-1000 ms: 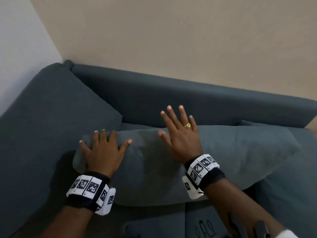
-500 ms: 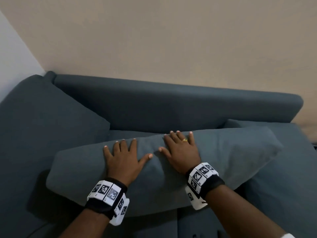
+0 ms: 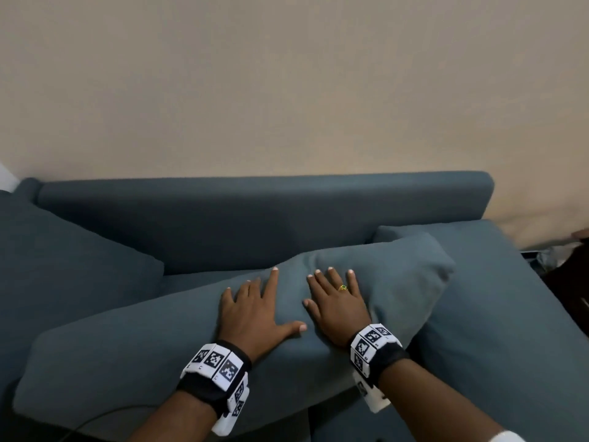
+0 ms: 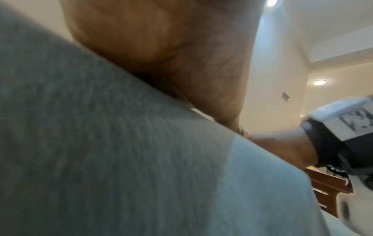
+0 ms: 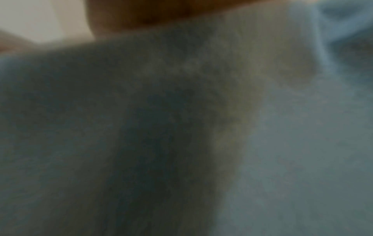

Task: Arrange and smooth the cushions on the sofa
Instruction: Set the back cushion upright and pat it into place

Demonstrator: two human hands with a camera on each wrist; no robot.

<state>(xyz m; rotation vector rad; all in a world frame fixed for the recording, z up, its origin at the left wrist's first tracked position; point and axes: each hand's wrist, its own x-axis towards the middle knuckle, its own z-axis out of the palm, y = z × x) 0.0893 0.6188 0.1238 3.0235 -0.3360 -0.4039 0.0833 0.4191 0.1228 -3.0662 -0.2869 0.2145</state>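
Note:
A long blue-grey cushion (image 3: pixel 134 355) lies across the seat of the dark blue sofa (image 3: pixel 255 215), its right end raised toward the backrest. My left hand (image 3: pixel 255 301) lies flat on the cushion's middle, fingers spread and straight. Close beside it, my right hand (image 3: pixel 334 298), with a gold ring, presses flat on the same cushion. In the left wrist view the palm (image 4: pixel 161 47) rests on the cushion fabric (image 4: pixel 121 159), and the right wrist band shows at the right. The right wrist view is blurred, filled by cushion fabric (image 5: pixel 181 127).
A second back cushion (image 3: pixel 63 260) leans at the sofa's left end. Another seat cushion (image 3: pixel 497 314) fills the right side. A beige wall (image 3: pixel 287 90) rises behind the backrest. Dark objects (image 3: pixel 567 275) sit past the sofa's right edge.
Both hands have slid to the right along the cushion and drawn closer together, staying flat. The view has shifted right, showing more of the sofa's right end.

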